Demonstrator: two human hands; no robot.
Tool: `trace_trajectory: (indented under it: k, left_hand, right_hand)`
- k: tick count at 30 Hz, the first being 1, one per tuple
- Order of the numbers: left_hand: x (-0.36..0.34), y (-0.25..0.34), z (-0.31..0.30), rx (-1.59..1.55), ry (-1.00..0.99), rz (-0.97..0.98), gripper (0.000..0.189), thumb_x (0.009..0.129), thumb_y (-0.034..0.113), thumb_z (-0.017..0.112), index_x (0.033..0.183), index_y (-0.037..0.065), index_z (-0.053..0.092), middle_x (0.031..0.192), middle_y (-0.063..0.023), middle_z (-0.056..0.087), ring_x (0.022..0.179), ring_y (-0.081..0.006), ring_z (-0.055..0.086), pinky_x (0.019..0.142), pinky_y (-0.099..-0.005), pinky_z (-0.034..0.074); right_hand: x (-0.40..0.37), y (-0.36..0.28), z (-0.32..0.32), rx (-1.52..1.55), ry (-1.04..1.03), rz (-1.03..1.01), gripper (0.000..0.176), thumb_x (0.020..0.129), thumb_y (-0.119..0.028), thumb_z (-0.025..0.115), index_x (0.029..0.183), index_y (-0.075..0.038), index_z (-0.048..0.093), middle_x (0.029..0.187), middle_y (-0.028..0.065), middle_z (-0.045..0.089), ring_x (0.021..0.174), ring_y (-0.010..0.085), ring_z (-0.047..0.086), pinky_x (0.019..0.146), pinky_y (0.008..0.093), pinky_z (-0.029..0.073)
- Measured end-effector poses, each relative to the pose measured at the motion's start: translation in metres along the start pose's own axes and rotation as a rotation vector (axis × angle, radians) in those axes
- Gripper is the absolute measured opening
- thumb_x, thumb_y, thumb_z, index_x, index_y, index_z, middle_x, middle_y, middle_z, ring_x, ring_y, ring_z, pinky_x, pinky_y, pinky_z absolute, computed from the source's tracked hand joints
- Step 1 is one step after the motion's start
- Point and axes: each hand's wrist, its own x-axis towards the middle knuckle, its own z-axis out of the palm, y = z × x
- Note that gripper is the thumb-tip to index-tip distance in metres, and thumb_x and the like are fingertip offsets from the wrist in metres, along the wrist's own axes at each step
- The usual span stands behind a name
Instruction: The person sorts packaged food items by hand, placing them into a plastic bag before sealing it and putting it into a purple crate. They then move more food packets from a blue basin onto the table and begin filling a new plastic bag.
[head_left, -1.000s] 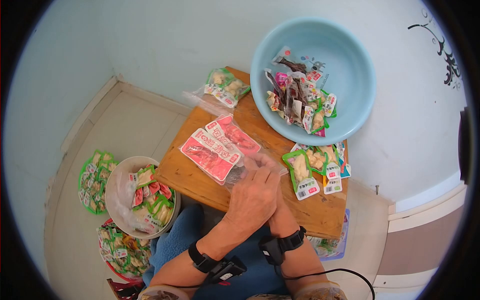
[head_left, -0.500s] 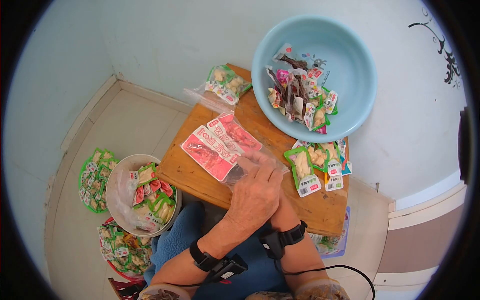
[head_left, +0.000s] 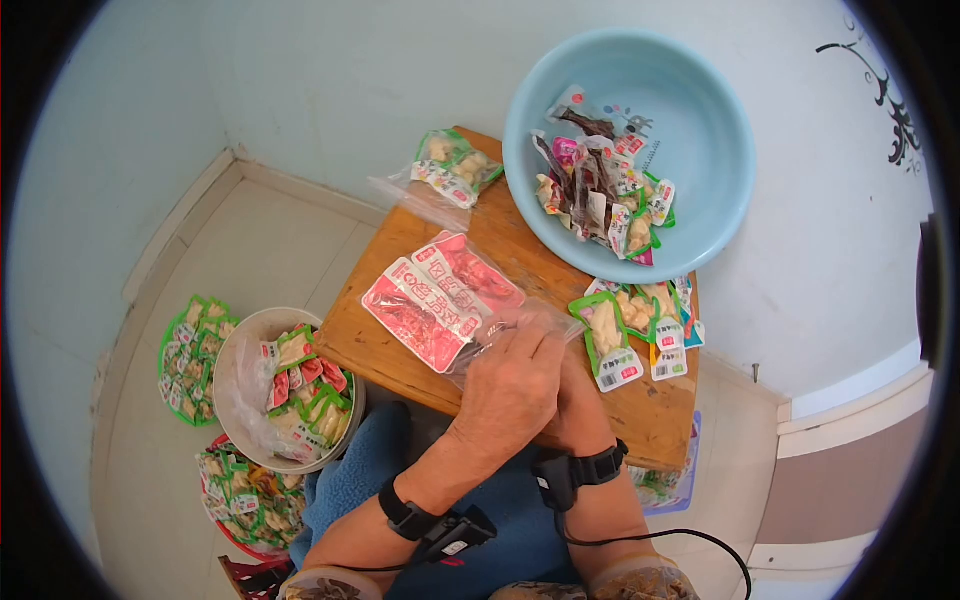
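A clear plastic bag holding two red-and-white packets (head_left: 425,315) lies on the wooden table (head_left: 390,370). My left hand (head_left: 505,385) is closed on the bag's open end, its fingers bent over the edge. Beside and partly beneath it, my right hand (head_left: 572,385) is closed at the same end of the bag, with part of its fingers hidden. Behind the packets sits another clear bag (head_left: 450,170) with green-edged packets.
A blue basin (head_left: 700,180) with several packets stands at the back right. More packets (head_left: 605,335) lie at the table's right. A white bucket (head_left: 225,420), a green basket (head_left: 175,400) and a red basket (head_left: 240,545) of packets stand on the floor at left.
My right hand has shifted slightly right and down along the bag's end. The bag's end is drawn a little to the right, and the packets inside have turned slightly.
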Motion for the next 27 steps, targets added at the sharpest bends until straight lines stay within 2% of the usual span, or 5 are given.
trace_trajectory:
  k: [7, 10, 15, 22, 27]
  left_hand:
    - [0.004, 0.007, -0.008, -0.309, -0.038, -0.060, 0.011, 0.085, 0.007, 0.070, 0.095, 0.001, 0.067, 0.083, -0.0143, 0.064, 0.074, -0.0327, 0.064, 0.063, -0.0402, 0.053]
    - [0.003, 0.002, -0.015, -0.347, -0.101, -0.093, 0.010, 0.087, 0.008, 0.068, 0.094, 0.001, 0.067, 0.082, -0.0149, 0.065, 0.073, -0.0335, 0.064, 0.064, -0.0406, 0.052]
    - [0.005, -0.019, -0.026, -0.120, 0.010, -0.115, 0.010, 0.086, -0.002, 0.064, 0.094, -0.001, 0.069, 0.080, -0.0143, 0.065, 0.066, -0.0290, 0.062, 0.058, -0.0361, 0.049]
    - [-0.008, -0.004, -0.033, 0.151, -0.460, 0.080, 0.057, 0.076, -0.006, 0.061, 0.133, 0.001, 0.053, 0.139, -0.0232, 0.047, 0.132, -0.0441, 0.043, 0.108, -0.0499, 0.038]
    - [-0.024, 0.013, -0.008, 0.264, -0.594, 0.131, 0.063, 0.081, -0.002, 0.056, 0.142, 0.003, 0.044, 0.153, -0.0224, 0.034, 0.141, -0.0453, 0.032, 0.115, -0.0543, 0.028]
  right_hand:
    - [0.008, -0.070, -0.014, 0.049, 0.008, 0.113, 0.014, 0.089, -0.009, 0.062, 0.099, -0.001, 0.067, 0.089, 0.0077, 0.069, 0.077, 0.0142, 0.063, 0.066, 0.0301, 0.051]
    - [0.004, -0.076, -0.047, -0.498, 0.033, 0.324, 0.010, 0.087, -0.009, 0.064, 0.084, 0.000, 0.069, 0.072, 0.0068, 0.068, 0.064, 0.0101, 0.061, 0.059, 0.0277, 0.050]
    - [0.001, -0.080, -0.064, -0.511, 0.372, 0.268, 0.011, 0.078, -0.007, 0.073, 0.075, 0.003, 0.068, 0.064, 0.0067, 0.066, 0.058, 0.0106, 0.060, 0.055, 0.0278, 0.048]
    - [0.008, -0.067, -0.069, -0.799, 0.495, -0.047, 0.029, 0.074, -0.006, 0.073, 0.099, 0.003, 0.062, 0.075, 0.0171, 0.066, 0.071, 0.0331, 0.065, 0.068, 0.0400, 0.050]
    - [0.011, -0.052, -0.078, -0.668, 0.436, 0.186, 0.017, 0.076, -0.002, 0.064, 0.092, 0.003, 0.062, 0.078, 0.0225, 0.066, 0.078, 0.0373, 0.066, 0.070, 0.0438, 0.050]
